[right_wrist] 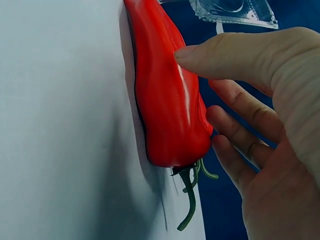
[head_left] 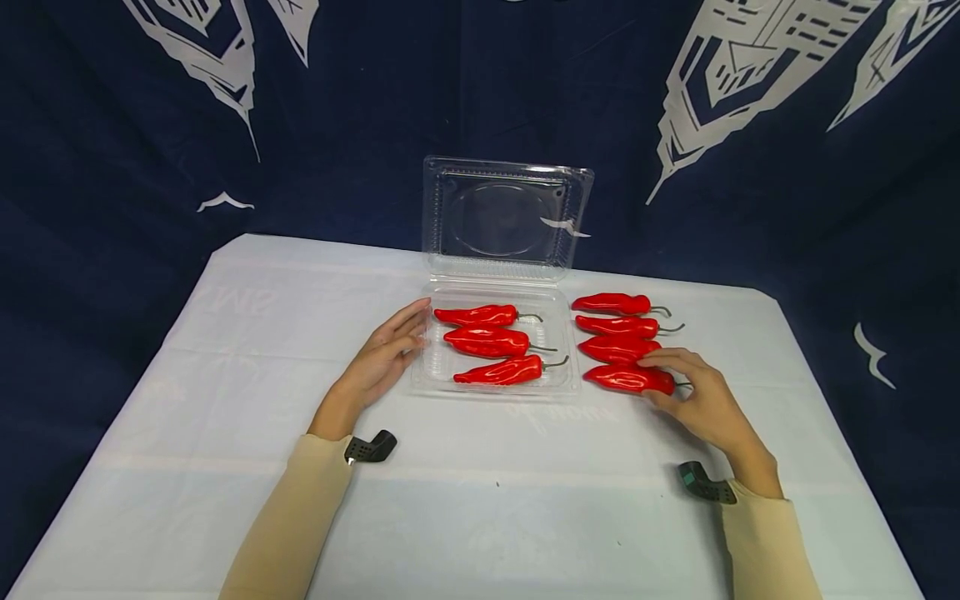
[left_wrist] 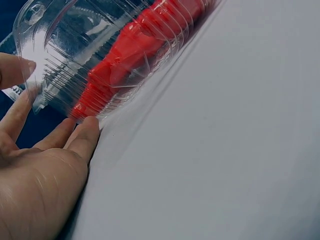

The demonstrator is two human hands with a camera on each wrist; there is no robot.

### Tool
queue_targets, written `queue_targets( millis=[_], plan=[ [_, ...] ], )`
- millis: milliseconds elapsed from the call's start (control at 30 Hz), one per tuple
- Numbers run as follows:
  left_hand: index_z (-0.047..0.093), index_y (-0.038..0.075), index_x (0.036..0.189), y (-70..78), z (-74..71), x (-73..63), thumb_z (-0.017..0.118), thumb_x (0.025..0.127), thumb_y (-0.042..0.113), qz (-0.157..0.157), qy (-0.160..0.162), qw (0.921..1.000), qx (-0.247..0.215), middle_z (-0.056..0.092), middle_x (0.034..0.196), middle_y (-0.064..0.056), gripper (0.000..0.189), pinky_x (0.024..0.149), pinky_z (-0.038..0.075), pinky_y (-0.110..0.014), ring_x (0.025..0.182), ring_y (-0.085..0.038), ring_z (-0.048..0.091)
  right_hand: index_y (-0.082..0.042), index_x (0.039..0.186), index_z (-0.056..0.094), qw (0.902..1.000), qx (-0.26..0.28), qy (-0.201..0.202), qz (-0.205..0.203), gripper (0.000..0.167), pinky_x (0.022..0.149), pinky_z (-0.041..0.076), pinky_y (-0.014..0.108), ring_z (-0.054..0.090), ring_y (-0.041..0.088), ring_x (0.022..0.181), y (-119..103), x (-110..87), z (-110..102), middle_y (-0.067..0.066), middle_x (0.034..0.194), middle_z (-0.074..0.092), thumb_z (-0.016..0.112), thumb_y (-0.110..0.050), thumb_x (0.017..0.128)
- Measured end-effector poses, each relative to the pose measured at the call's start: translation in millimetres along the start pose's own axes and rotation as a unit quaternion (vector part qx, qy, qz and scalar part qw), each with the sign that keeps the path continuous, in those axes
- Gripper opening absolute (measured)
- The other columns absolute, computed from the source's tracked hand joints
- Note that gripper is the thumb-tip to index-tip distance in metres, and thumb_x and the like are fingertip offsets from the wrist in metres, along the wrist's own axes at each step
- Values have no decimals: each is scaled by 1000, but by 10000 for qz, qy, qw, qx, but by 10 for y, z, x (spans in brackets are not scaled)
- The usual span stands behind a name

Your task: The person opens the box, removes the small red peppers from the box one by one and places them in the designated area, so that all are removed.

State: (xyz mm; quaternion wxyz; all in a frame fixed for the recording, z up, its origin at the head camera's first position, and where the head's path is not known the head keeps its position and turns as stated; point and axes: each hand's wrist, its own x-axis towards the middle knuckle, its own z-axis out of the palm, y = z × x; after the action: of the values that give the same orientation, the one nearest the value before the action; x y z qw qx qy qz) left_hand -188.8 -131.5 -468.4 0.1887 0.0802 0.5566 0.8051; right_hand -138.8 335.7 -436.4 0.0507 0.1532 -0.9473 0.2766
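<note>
Glossy red, the nearest chili pepper point(head_left: 626, 379) lies on the table point(head_left: 525, 517) under the fingers of my right hand point(head_left: 693, 400), its tip pointing away from that hand and toward the container. On my right wrist feed, the thumb point(right_wrist: 215, 55) overlaps the pepper's side and the fingers lie loosely bent just past its far side. That hand is parted around the pepper rather than gripping it, and I can't make out whether the thumb touches. The green stem point(right_wrist: 187, 200) sticks out of the pepper's thick end, below the thumb in that feed.

Just beyond my right fingers, three more peppers point(head_left: 618, 348) lie in a row on the table, the closest partly covered by a fingertip.

To the left of that hand sits a clear plastic clamshell container point(head_left: 440, 367) with three peppers inside point(head_left: 487, 342), one behind another. Its lid point(head_left: 498, 221) stands raised at the far side, away from both hands. My left hand point(head_left: 378, 362) has its fingers relaxed and extended against the container's left side, not wrapped around anything.

Behind each hand I see a black wrist device point(head_left: 371, 447) and a beige sleeve point(head_left: 288, 521). Past the table, well beyond my hands, hangs a dark blue cloth point(head_left: 465, 83) with pale tower prints point(head_left: 735, 62).
</note>
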Motion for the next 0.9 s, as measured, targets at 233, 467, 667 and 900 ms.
queue_targets(
  millis=[233, 467, 667, 900],
  plan=[
    [29, 15, 158, -6, -9, 7, 48, 97, -2, 24, -23, 10000, -37, 19, 167, -4, 66, 125, 12, -47, 154, -23, 13, -13, 119, 70, 9998, 104, 70, -129, 51, 93, 24, -1, 54, 34, 119, -25, 13, -9, 13, 127, 62, 85, 1, 72],
    [30, 15, 158, -22, -26, 4, 48, 97, -2, 33, -13, 10000, -92, 20, 167, -4, 66, 125, 11, -47, 154, -23, 13, -12, 117, 71, 9989, 129, 179, -405, 51, 95, 28, -1, 55, 27, 117, -91, 33, -48, 11, 124, 64, 86, 3, 71],
    [29, 15, 158, -11, -21, -7, 48, 97, -2, 60, -18, 9999, -87, 19, 167, -5, 66, 125, 12, -47, 154, -24, 13, -10, 117, 71, 9977, 140, 198, -631, 48, 95, 31, 0, 52, 11, 114, -141, 64, -87, 8, 123, 66, 85, 3, 73],
    [29, 14, 158, -15, -13, 1, 48, 97, -1, 93, -79, 9999, -63, 19, 167, -5, 66, 125, 12, -48, 154, -24, 13, -12, 118, 70, 9976, 97, 3, -681, 46, 95, 33, 2, 55, 25, 114, -229, 139, -128, 7, 122, 65, 85, -2, 75]
  ],
)
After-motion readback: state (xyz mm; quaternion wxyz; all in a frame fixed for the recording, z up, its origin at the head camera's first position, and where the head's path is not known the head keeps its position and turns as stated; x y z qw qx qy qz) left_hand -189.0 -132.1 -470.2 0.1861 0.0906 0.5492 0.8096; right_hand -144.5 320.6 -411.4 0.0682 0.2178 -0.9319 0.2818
